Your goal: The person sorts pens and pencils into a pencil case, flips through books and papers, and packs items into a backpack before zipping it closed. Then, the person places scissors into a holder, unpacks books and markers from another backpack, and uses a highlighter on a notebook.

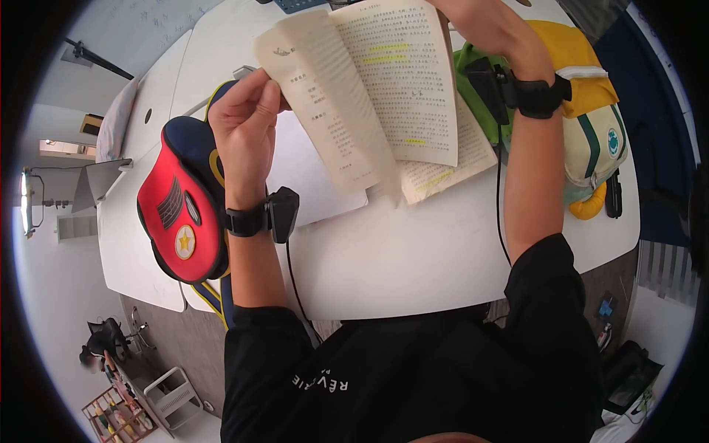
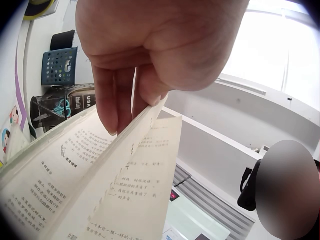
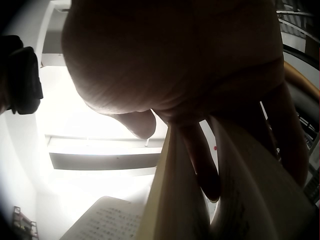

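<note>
An open book (image 1: pixel 402 81) with printed pages and yellow highlighting is held up above the white table. At its left side, my left hand (image 1: pixel 244 122) pinches a page edge between thumb and fingers; the left wrist view shows the leaves fanning below the fingertips. My right hand (image 1: pixel 491 26) grips the book at its upper right, partly cut off by the frame's top edge. In the right wrist view one finger (image 3: pixel 202 172) of it reaches between two blocks of pages. Lower highlighted pages (image 1: pixel 450 173) lie beneath the raised ones.
A white sheet (image 1: pixel 314 173) lies on the table (image 1: pixel 384 258) under the book. Left of it sits a red and navy bag (image 1: pixel 173 214), and to the right a yellow, green and cream bag (image 1: pixel 602 144). A blue basket (image 2: pixel 59 66) stands beyond.
</note>
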`<state>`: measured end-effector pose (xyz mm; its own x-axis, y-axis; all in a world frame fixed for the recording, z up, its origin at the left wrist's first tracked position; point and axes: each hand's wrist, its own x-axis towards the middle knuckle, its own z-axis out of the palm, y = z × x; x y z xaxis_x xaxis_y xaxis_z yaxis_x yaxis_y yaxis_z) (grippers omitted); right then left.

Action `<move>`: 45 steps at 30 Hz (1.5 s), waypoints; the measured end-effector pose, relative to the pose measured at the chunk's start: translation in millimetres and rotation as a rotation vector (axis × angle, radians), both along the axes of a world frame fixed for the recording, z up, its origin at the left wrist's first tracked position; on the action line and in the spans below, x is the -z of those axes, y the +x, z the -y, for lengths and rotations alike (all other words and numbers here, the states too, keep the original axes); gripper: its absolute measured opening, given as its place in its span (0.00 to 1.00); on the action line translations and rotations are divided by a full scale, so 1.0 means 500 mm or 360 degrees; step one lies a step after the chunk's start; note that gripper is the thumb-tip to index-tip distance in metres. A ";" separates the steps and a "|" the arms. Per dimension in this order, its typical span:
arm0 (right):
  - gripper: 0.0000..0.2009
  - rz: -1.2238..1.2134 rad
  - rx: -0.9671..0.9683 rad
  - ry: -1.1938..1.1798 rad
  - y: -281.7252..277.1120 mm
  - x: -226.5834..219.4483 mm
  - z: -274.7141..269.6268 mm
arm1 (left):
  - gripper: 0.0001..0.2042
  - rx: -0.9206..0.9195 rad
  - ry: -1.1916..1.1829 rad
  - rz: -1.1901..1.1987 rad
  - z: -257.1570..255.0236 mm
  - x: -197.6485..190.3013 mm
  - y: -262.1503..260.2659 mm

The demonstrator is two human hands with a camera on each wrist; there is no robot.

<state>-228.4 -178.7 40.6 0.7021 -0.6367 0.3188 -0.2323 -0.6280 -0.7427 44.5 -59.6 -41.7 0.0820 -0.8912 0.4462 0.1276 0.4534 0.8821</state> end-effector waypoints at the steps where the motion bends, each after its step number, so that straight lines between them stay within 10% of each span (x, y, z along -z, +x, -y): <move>1: 0.34 0.0000 0.0001 0.0005 0.000 0.003 0.000 | 0.12 0.0014 -0.0022 -0.0006 0.000 -0.001 -0.003; 26: 0.35 0.0014 0.0021 0.0000 0.006 0.002 -0.005 | 0.12 0.0099 -0.0046 0.0147 0.001 -0.005 -0.013; 36: 0.21 -0.0142 0.0066 -0.0366 0.003 0.019 0.018 | 0.14 0.0432 0.0242 0.0880 -0.009 -0.013 -0.055; 45: 0.15 -0.0401 0.0388 -0.0334 -0.016 0.006 0.007 | 0.10 -0.0266 -0.0002 0.1310 -0.032 -0.076 -0.004</move>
<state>-236.2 -182.3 37.4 0.6115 -0.7335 0.2968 -0.5515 -0.6640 -0.5049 42.6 -43.4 -3.8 -0.1390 -0.8956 0.4227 -0.6254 0.4103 0.6637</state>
